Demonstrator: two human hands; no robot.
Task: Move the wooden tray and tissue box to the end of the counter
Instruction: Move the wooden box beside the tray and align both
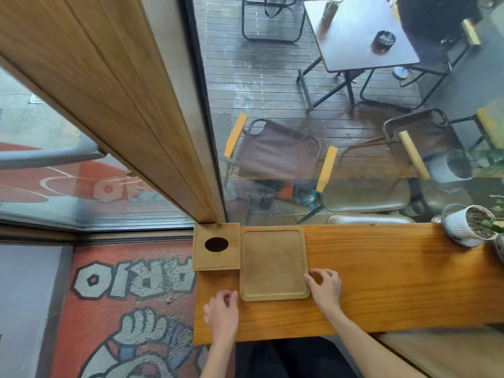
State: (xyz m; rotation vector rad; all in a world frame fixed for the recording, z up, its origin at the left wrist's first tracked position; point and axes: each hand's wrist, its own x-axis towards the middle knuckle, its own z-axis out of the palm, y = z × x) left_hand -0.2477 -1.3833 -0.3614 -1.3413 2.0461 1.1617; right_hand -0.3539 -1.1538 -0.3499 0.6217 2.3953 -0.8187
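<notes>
Looking down at the bench (381, 282) end: both hands sit at the near part of the tray (274, 263).

- Left hand (222, 312): loosely curled, resting on the bench just beside the tray's near-left corner. Holds nothing; can't tell if a fingertip touches the rim.
- Right hand (326, 287): fingers bent, tips at the tray's right edge near the corner. Contact looks light, more a nudge than a grip.
- Tray: flat on the bench, empty, long side running away from the person, left edge butted against the tissue box (216, 246).
- Tissue box: at the far-left corner of the bench, against the window post (152, 132), oval slot up, no tissue showing.
- Potted plant (470, 225): far right, well apart.

Judgement: both things look already at the bench end, so this is final squaring. To do it well: push with flat fingertips low on the rim and slide, no lifting. Keep the tray snug to the box without shoving the box over the left edge, where it sits flush. Check the tray's near edge stays parallel to the bench front.
</notes>
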